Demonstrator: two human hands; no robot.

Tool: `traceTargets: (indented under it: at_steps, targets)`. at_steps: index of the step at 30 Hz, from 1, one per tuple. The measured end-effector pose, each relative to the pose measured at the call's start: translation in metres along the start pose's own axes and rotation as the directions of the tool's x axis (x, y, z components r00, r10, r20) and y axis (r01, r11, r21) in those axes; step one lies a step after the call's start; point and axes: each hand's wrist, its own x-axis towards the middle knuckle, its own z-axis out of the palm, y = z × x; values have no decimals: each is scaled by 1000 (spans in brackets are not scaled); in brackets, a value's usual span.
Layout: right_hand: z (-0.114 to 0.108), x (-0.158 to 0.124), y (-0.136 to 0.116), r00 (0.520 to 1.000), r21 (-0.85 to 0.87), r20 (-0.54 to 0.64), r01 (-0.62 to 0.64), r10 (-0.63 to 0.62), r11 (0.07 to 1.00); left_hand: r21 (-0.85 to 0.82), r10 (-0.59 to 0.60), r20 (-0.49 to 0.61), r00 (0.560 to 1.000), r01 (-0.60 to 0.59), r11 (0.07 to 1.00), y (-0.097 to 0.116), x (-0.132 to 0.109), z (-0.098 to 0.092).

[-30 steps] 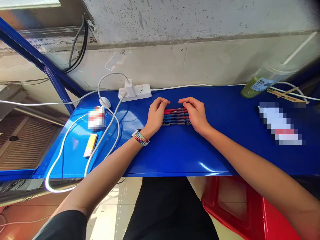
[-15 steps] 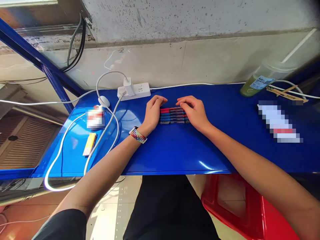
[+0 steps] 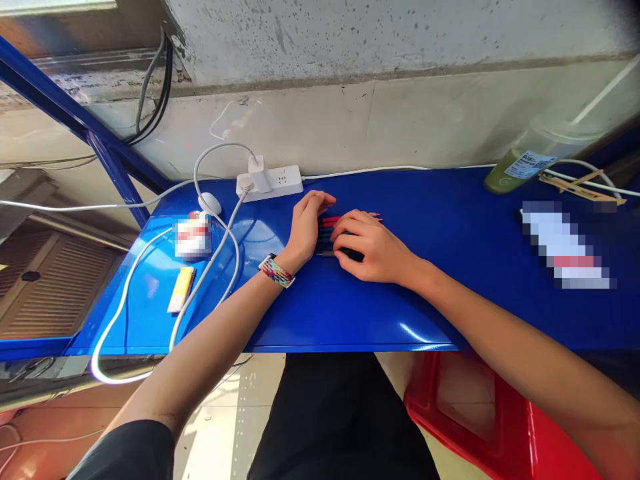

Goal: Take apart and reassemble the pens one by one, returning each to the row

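Observation:
A row of pens (image 3: 331, 222) with red and blue barrels lies side by side on the blue table, between my hands. My left hand (image 3: 306, 225) stands on edge at the pens' left ends, its fingers stretched forward and curved slightly inward, holding nothing. Over the right part of the row is my right hand (image 3: 373, 250), fingers bent and pressed together with the thumb around a dark pen (image 3: 329, 253) at the near side. Most of the pens are hidden beneath this hand; red tips show past its far side.
A white power strip (image 3: 280, 181) with plugs and cables stands by the wall. To the left are a white mouse (image 3: 210, 203), a blurred white item (image 3: 193, 238) and a yellow box (image 3: 181, 289). At right are a green drink cup (image 3: 517, 167) and a pixelated phone-like item (image 3: 567, 247).
My right hand has moved from the pens' right ends, toward me and left, over the row, and closed on the dark pen at the near side. My left hand has hardly moved.

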Motion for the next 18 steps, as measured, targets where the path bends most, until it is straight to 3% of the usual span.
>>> traceTargets:
  at_steps: [7,10,14,18]
  targets:
    - [-3,-1,5,983,-40,181,31,-23,999,3,-2,4,1000,2,1000,-2,2,0]
    - [-2,-2,7,977,-25,208,54,-48,998,9,1,10,1000,-1,1000,-3,2,-1]
    - [-6,-1,9,992,-27,121,20,-17,999,75,46,38,998,-49,996,-2,4,-4]
    - [-12,-2,16,995,-58,-22,-96,94,994,247,209,106,972,-229,942,8,3,-8]
